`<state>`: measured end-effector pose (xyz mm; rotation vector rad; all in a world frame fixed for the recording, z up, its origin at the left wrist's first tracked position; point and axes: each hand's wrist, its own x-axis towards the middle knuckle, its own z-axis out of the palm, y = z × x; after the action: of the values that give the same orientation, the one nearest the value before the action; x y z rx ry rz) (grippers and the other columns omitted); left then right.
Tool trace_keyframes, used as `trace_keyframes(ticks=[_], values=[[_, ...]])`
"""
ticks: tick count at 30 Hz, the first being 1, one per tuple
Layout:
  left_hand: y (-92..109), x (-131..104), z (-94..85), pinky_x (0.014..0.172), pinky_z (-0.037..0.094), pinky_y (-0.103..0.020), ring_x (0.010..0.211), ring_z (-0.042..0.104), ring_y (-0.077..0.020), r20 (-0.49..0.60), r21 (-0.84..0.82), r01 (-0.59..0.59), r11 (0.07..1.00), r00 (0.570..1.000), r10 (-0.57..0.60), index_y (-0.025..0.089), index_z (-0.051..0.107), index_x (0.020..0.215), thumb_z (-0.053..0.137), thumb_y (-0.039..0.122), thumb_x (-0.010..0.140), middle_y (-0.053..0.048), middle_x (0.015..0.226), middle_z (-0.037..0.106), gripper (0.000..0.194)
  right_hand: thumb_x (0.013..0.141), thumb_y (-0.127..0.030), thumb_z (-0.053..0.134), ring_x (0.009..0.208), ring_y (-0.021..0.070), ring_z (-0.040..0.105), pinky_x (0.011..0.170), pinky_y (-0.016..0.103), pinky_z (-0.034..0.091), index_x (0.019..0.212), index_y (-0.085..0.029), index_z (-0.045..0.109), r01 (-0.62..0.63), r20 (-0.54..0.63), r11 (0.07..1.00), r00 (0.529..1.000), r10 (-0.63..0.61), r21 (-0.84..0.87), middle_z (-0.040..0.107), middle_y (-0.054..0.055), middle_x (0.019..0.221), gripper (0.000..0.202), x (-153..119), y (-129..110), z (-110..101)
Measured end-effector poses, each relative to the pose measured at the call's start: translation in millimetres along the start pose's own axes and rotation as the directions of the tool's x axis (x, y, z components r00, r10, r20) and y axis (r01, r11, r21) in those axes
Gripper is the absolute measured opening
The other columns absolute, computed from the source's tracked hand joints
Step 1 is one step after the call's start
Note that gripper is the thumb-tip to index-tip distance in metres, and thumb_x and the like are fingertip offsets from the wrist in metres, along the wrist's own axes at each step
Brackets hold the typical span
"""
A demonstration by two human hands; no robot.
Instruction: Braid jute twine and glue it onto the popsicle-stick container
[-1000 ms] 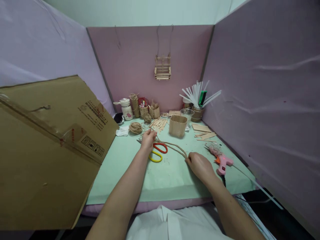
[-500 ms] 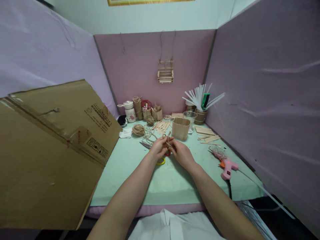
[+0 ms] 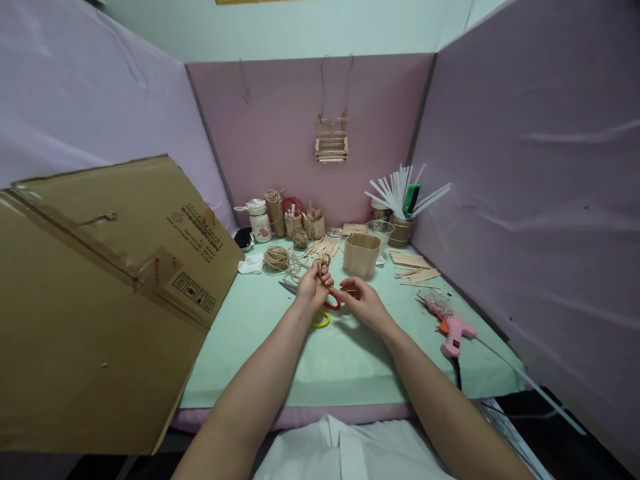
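My left hand (image 3: 313,290) is closed around looped jute twine (image 3: 323,265), which sticks up above its fingers. To its right, my right hand (image 3: 365,301) has its thumb and fingertips pinched together on what looks like a short end of the same twine; the fingers partly hide it. Beneath my hands lie scissors (image 3: 321,320) with one yellow and one red handle loop, their blades pointing to the far left. Loose strands run back to a ball of twine (image 3: 277,258). Behind my right hand stands a box made of craft sticks (image 3: 361,255).
A large cardboard sheet (image 3: 115,307) leans at the left. On the right lies a pink glue gun (image 3: 454,332) with a cord. Craft sticks (image 3: 415,269), a clear cup (image 3: 381,231), a white bottle (image 3: 259,221) and a pot of glue sticks (image 3: 401,231) stand or lie towards the back.
My hands, together at the twine before, have drawn apart. The left moved slightly left and up with the twine; the right shifted a little to the right. The red scissor handle shows more.
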<state>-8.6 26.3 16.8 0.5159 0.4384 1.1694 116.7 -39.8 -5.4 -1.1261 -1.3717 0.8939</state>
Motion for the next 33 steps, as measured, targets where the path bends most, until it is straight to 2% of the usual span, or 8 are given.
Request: trace_keyframes(ticks=[3,7,9,13,18,22,26,33], values=[[-4.2,-2.5,3.5,0.05,0.035,-0.018,0.049,0.038,-0.0059,0.008,0.043,-0.031,0.999,1.0,0.03,0.015,0.058,0.084,0.049,0.032,0.089,0.002,0.06,0.044,0.021,0.073,-0.043,0.063,0.067,0.0161,0.058,0.064,0.029,0.046,0.077,-0.019,0.058,0.052,-0.08,0.996,0.995,-0.057,-0.071,0.062,0.002,0.073,0.024,-1.0,-3.2,-1.9],[-19.6,-9.7,6.3,0.067,0.044,-0.023,0.073,0.056,-0.0107,0.059,0.136,-0.01,0.991,0.998,0.002,0.016,0.061,0.089,0.062,0.039,0.08,-0.003,0.078,0.059,0.025,0.077,-0.041,0.06,0.069,0.0168,0.059,0.069,0.03,0.047,0.076,-0.02,0.06,0.137,-0.176,0.973,0.97,-0.17,-0.185,0.066,0.004,0.076,0.021,-2.7,-4.8,-3.8],[-27.6,-12.7,5.3,0.065,0.042,-0.021,0.075,0.057,-0.0107,0.069,0.26,-0.001,0.966,0.997,-0.017,0.016,0.062,0.087,0.067,0.041,0.075,-0.004,0.082,0.062,0.028,0.077,-0.041,0.06,0.072,0.0175,0.061,0.071,0.03,0.047,0.077,-0.019,0.061,0.151,-0.22,0.969,0.956,-0.193,-0.194,0.067,0.005,0.079,0.021,-3.1,-4.8,-4.4],[-32.9,-13.6,2.9,0.049,0.03,-0.018,0.053,0.044,-0.0046,0.045,0.475,-0.034,0.88,0.999,0.014,0.014,0.062,0.075,0.077,0.04,0.063,0.001,0.065,0.055,0.033,0.076,-0.041,0.061,0.073,0.018,0.062,0.072,0.031,0.049,0.082,-0.019,0.06,0.14,-0.272,0.969,0.943,-0.193,-0.204,0.067,0.006,0.08,0.023,-2.3,-2.9,-5.9],[-25.1,-9.6,3.5,0.05,0.031,-0.019,0.051,0.043,-0.0046,0.04,0.479,-0.11,0.871,0.994,0.103,0.013,0.06,0.071,0.08,0.042,0.053,0.003,0.059,0.053,0.039,0.072,-0.038,0.066,0.074,0.0179,0.061,0.068,0.031,0.05,0.09,-0.019,0.058,0.139,-0.28,0.977,0.943,-0.18,-0.161,0.066,0.005,0.083,0.027,0.2,1.2,-6.8],[-23.9,-9.1,2.4,0.056,0.037,-0.021,0.056,0.048,-0.0071,0.071,0.567,-0.174,0.805,0.984,0.163,0.013,0.065,0.077,0.078,0.036,0.056,0.001,0.062,0.058,0.034,0.075,-0.036,0.062,0.075,0.0184,0.062,0.07,0.031,0.049,0.089,-0.019,0.061,0.148,-0.273,0.985,0.947,-0.168,-0.094,0.067,0.005,0.083,0.021,1.0,3.9,-7.9],[-24.4,-10.9,3.0,0.061,0.04,-0.023,0.061,0.051,-0.0084,0.114,0.59,-0.172,0.789,0.985,0.13,0.013,0.067,0.082,0.077,0.033,0.059,-0.001,0.066,0.06,0.032,0.078,-0.031,0.055,0.074,0.0182,0.06,0.071,0.032,0.047,0.085,-0.019,0.064,0.149,-0.279,0.984,0.945,-0.172,-0.101,0.068,0.005,0.081,0.016,0.9,4.8,-10.1],[-20.3,-12.0,3.8,0.057,0.036,-0.018,0.059,0.048,-0.0054,0.146,0.48,-0.095,0.872,0.989,0.027,0.011,0.067,0.086,0.079,0.032,0.059,0.001,0.066,0.056,0.035,0.081,-0.031,0.051,0.071,0.0165,0.056,0.066,0.029,0.044,0.084,-0.019,0.06,0.145,-0.281,0.979,0.943,-0.18,-0.144,0.063,0.003,0.078,0.015,-0.4,2.2,-11.4]])
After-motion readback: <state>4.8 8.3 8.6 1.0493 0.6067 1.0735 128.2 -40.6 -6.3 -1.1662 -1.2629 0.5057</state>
